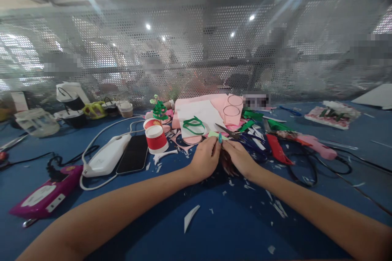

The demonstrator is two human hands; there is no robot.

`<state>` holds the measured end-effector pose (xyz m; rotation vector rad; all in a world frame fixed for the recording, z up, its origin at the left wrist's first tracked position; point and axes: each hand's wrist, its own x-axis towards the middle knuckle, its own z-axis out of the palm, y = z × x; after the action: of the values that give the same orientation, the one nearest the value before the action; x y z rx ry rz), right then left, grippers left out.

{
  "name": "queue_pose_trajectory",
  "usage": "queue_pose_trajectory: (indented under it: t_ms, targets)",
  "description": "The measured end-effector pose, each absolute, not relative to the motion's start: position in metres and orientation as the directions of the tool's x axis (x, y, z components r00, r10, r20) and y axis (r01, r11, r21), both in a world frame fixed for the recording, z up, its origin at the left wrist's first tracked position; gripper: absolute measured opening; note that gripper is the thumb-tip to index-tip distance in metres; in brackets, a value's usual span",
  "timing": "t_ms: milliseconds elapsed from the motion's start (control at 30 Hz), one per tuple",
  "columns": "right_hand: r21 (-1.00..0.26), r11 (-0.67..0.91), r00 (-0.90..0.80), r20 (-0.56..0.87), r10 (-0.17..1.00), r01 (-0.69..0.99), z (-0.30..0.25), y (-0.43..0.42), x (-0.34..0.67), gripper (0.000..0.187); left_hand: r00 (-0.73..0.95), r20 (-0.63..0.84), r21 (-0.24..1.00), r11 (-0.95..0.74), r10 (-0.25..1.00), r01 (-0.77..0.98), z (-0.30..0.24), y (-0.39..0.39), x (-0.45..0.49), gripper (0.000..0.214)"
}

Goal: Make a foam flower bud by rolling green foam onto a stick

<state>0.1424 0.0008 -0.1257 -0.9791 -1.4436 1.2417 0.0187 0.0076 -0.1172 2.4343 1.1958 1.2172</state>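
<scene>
My left hand [205,159] and my right hand [239,158] meet at the middle of the blue table, both with fingers closed in a pinch. Between their fingertips a small teal piece [219,138] stands upright; its exact kind is too small to tell. A light green paper scrap [213,134] shows just behind the fingers. Past my right hand, scissors [228,131] lie with their blades pointing left. A white sheet [200,114] on pink paper [186,103] lies beyond, with a loop of green paper strip [194,125] on it.
Left of my hands stand red-and-white paper cups [157,139], a black phone [132,155], a white power bank [107,155] and a purple power strip [49,191]. To the right lie a red-handled tool [278,149] and a pink glue gun [318,146] with cables. Paper scraps litter the table.
</scene>
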Motion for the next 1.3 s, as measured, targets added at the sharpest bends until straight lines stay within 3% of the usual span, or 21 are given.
queue_pose_trajectory:
  t_ms: [533,900,1067,1300]
  targets:
    - [-0.969,0.243,-0.149,0.236,0.960,0.035,-0.1189,-0.0057,0.1422,0.043,0.297,0.554,0.601,-0.620,0.778,0.504,-0.1200,0.0112,0.0178,0.025]
    - [-0.962,0.273,-0.151,0.269,0.951,0.008,-0.1221,-0.0033,0.1428,0.041,0.280,0.548,0.628,-0.608,0.789,0.486,-0.1185,0.0107,0.0179,0.024]
    - [-0.974,0.226,-0.139,0.225,0.964,-0.009,-0.1216,-0.0018,0.1430,0.040,0.301,0.555,0.582,-0.620,0.775,0.526,-0.1180,0.0100,0.0183,0.024]
    - [-0.994,0.011,-0.171,0.029,0.985,-0.107,-0.1189,-0.0036,0.1426,0.047,0.397,0.617,0.421,-0.712,0.679,0.562,-0.1186,0.0061,0.0190,0.022]
